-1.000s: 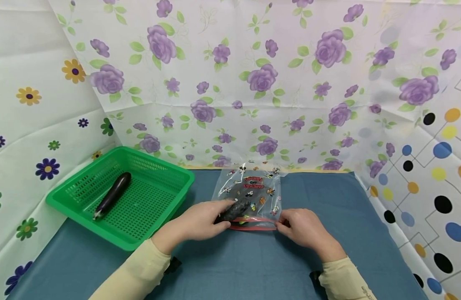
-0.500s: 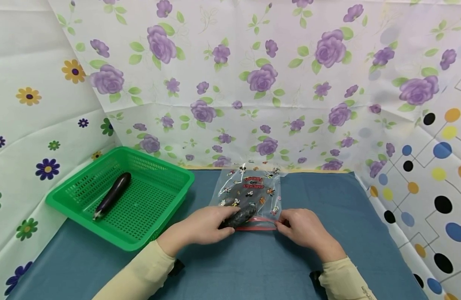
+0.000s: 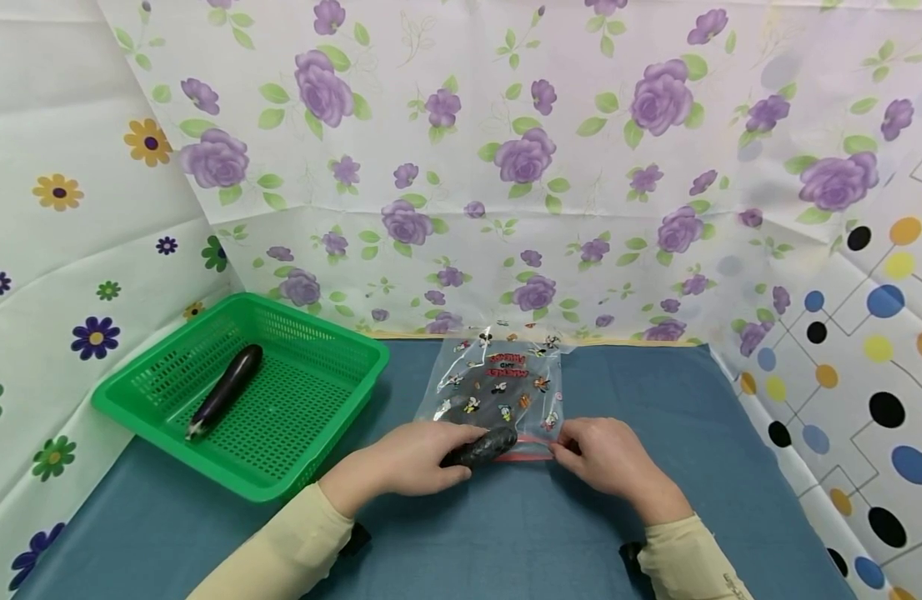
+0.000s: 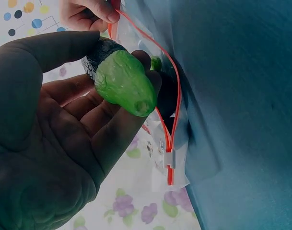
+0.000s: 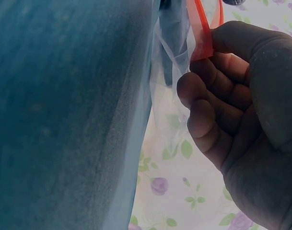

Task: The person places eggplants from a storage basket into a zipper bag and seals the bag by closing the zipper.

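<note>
Where the left hand (image 3: 412,458) pinches with thumb and fingers: one dark vegetable (image 3: 485,447), green at one end, at the near mouth of a clear printed bag (image 3: 502,387); whether touching, cannot be told. Right hand (image 3: 599,454): thumb and forefinger pinching the right end of the bag's red strip (image 5: 199,28), other fingers bent. Left, on blue tablecloth (image 3: 446,542): one green basket (image 3: 311,400), one eggplant (image 3: 228,387) inside.

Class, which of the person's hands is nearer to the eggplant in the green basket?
The left hand. It is to the right of the eggplant, outside the basket; the right hand is farther right, pinching the zip bag.
</note>
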A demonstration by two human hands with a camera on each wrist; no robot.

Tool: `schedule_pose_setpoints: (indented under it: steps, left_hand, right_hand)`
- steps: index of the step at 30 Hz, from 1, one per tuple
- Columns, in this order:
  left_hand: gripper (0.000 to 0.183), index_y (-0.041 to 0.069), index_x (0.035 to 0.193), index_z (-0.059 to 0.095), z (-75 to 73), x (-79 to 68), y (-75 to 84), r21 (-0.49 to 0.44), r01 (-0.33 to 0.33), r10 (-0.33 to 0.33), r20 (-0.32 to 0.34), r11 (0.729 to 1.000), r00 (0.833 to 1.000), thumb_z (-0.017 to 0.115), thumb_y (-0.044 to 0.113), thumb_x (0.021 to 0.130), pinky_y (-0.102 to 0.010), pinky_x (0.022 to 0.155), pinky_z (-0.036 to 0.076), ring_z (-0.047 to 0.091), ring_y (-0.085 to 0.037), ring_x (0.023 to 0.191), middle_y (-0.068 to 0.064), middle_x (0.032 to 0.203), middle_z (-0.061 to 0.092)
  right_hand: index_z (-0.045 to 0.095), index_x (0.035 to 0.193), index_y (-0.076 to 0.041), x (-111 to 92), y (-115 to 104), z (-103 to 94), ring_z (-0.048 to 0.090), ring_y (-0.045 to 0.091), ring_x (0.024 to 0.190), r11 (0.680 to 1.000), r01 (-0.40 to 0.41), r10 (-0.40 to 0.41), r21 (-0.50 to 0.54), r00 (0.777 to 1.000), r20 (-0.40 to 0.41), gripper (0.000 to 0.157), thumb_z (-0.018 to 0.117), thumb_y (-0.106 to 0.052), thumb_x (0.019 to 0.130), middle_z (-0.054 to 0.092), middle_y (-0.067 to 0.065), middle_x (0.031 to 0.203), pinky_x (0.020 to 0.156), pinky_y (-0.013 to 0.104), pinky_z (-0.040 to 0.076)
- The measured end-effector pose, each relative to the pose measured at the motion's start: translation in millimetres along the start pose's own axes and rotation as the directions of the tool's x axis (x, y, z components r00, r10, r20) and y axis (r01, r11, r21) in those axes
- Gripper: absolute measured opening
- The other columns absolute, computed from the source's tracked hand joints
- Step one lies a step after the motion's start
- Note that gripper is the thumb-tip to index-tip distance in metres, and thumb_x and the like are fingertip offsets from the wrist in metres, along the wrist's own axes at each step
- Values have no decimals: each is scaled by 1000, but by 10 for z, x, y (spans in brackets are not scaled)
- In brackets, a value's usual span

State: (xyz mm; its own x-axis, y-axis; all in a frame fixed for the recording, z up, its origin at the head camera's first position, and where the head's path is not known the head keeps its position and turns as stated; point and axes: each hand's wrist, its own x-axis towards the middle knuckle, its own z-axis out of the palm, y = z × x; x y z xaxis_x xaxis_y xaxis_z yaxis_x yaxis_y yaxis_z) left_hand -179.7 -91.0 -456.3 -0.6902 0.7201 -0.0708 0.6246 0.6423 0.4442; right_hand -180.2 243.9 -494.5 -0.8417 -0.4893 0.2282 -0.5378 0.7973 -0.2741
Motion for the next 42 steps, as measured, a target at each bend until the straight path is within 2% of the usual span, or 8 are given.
schedule_pose_setpoints:
  steps: [7, 11, 14, 21, 27, 33, 37, 42]
  left_hand:
    - [58, 21, 163, 60, 15, 11, -7, 31, -8, 7, 31, 999, 1000, 76, 30, 107, -45, 97, 58, 70, -17, 125, -2, 148, 71]
    - [64, 28, 166, 56, 18, 15, -22, 17, -40, 40, 39, 999, 998, 78, 29, 106, -38, 84, 54, 67, -11, 104, 0, 143, 72]
    - [65, 29, 167, 55, 24, 21, -24, 11, -52, 52, 42, 999, 998, 79, 28, 106, -37, 82, 52, 64, -9, 97, -1, 142, 73]
    - [59, 21, 162, 60, 61, 48, -14, 86, -49, 45, 56, 995, 997, 77, 32, 107, -45, 99, 59, 72, -15, 121, 0, 151, 69]
    - [57, 21, 162, 61, 85, 85, -9, 96, -14, 7, 66, 995, 998, 76, 33, 108, -48, 101, 59, 71, -20, 129, 0, 154, 67]
    - [56, 21, 160, 62, 105, 116, -19, 94, 18, -25, 65, 995, 998, 75, 35, 108, -47, 96, 59, 71, -19, 125, 0, 150, 70]
    - [54, 20, 157, 65, 123, 135, -14, 99, 19, -24, 48, 995, 999, 77, 36, 106, -45, 90, 59, 72, -17, 116, -1, 142, 74]
    - [51, 16, 152, 68, 146, 155, -5, 82, 6, -9, 38, 997, 999, 78, 32, 105, -43, 92, 59, 73, -16, 111, -3, 136, 76]
  right_hand:
    - [72, 83, -28, 4, -1, 0, 44, -4, 58, 1000, -6, 6, -6, 1000, 0, 23, 83, -22, 102, 57, -19, 71, 56, 28, 42]
    - [72, 82, -28, 3, -6, -6, 44, -4, 57, 1000, -6, 6, -9, 1000, -2, 23, 84, -22, 101, 57, -19, 71, 56, 28, 42]
    - [72, 82, -27, 2, -6, -10, 44, -4, 57, 1000, 0, 0, -10, 1000, -7, 23, 84, -21, 101, 57, -19, 71, 56, 28, 41]
    - [72, 83, -27, 2, 3, -12, 43, -3, 57, 1000, 4, -4, -7, 1000, -7, 22, 84, -21, 101, 56, -18, 70, 55, 27, 40]
    - [72, 83, -27, 8, 6, -7, 43, -3, 57, 1000, 5, -5, -9, 1000, -8, 23, 84, -21, 101, 56, -18, 70, 55, 28, 40]
    - [73, 83, -27, 10, -2, -8, 44, -3, 57, 1000, 6, -6, -12, 1000, -8, 22, 84, -22, 101, 56, -19, 71, 55, 28, 41]
    - [72, 82, -27, 8, -3, -6, 44, -3, 57, 1000, -3, 2, -15, 1000, -7, 23, 84, -22, 101, 56, -18, 70, 56, 28, 41]
    - [72, 82, -28, 4, -9, -2, 44, -3, 57, 1000, -9, 9, -14, 1000, -2, 23, 84, -22, 101, 56, -19, 70, 56, 29, 41]
